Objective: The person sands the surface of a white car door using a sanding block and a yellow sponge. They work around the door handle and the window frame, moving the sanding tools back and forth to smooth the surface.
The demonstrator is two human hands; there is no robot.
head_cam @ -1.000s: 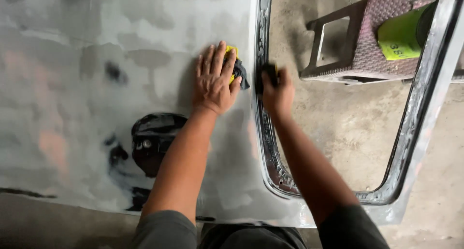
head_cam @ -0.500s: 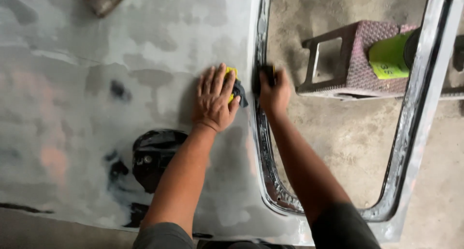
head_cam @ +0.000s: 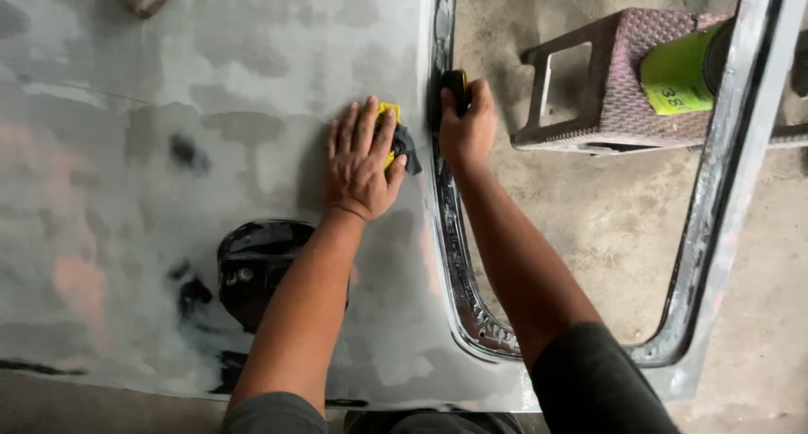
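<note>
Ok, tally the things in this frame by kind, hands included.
Hands: 2, left and right
Yellow pad: 1
Car door: 1
Stool: 1
Green can: 1
Total: 6

Yellow sanding block [head_cam: 389, 114]; patchy grey door panel [head_cam: 210, 80]
</note>
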